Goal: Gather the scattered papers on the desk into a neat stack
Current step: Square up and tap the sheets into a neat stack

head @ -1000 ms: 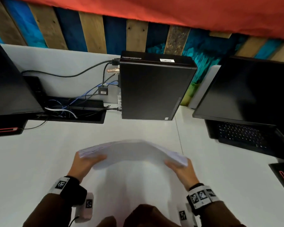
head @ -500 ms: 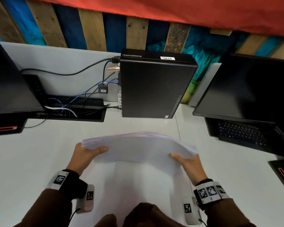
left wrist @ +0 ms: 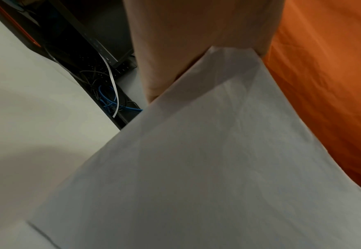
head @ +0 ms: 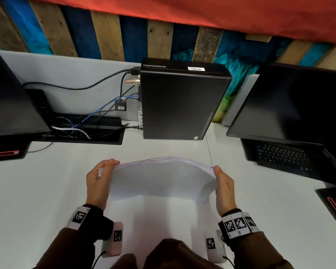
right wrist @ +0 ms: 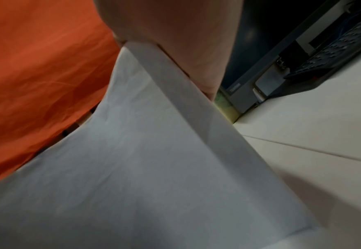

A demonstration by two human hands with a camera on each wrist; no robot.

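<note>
Head view: the left hand (head: 98, 179) and the right hand (head: 223, 186) clamp the two short ends of a stack of papers (head: 161, 177), one hand at each side, fingers curled over the far edge on the left and the thumb lying along the edge on the right. Held up on edge above the white desk (head: 37, 191), the stack stands just in front of the black computer tower (head: 182, 101) and casts a soft shadow on the desk. Its sheets are plain white and bow upward in the middle, so the top edge forms a shallow arch; the edges at the top are fanned slightly, not quite flush. From the left wrist view, the near sheet shows faint creases, with the hand pressed against its corner. From the right wrist view, the side edge of the stack reads as a thick grey-white band. Left of the tower lies a tangle of cables (head: 81, 123) in a black tray; right of it stands a dark monitor (head: 295, 101) with a keyboard (head: 279, 154) beneath.
</note>
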